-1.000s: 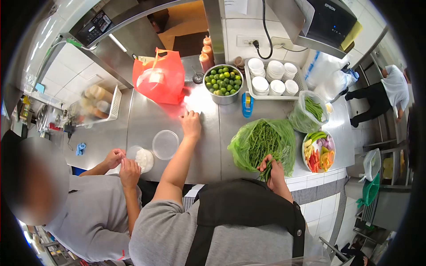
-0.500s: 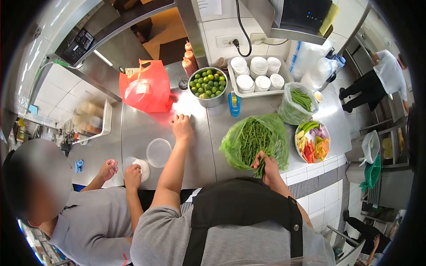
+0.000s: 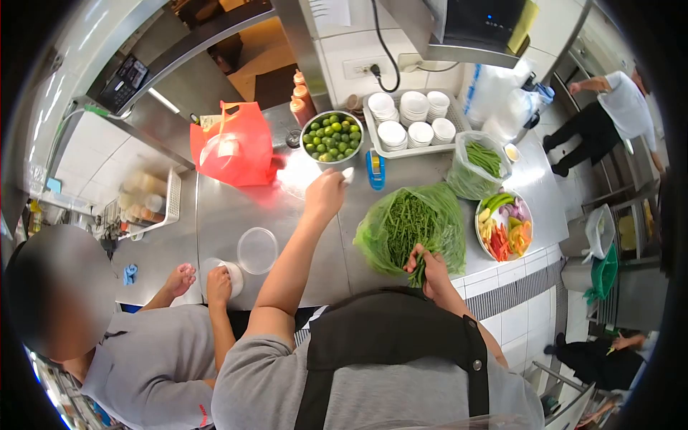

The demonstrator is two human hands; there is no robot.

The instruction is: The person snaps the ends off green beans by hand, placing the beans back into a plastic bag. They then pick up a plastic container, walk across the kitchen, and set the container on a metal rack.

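My left hand (image 3: 325,195) is closed around a small white object (image 3: 348,175), too small to name, over the steel counter just below the steel bowl of green limes (image 3: 332,137). Fingers curled, my right hand (image 3: 428,271) grips a bunch of green beans (image 3: 416,276) at the front edge of the green plastic bag (image 3: 373,240). More thin green beans (image 3: 410,228) fill that bag. A blue tape dispenser (image 3: 375,170) stands to the right of my left hand.
A red bag (image 3: 236,147), sauce bottles (image 3: 302,100) and a tray of white cups (image 3: 416,152) line the back. Cut vegetables lie on a plate (image 3: 504,227) at right. A co-worker (image 3: 150,358) at left has a hand at a white container (image 3: 233,278). Others stand farther right.
My left hand has moved right and slightly back from the counter beside the red bag, and a small white object now shows in it. My right hand has barely moved.
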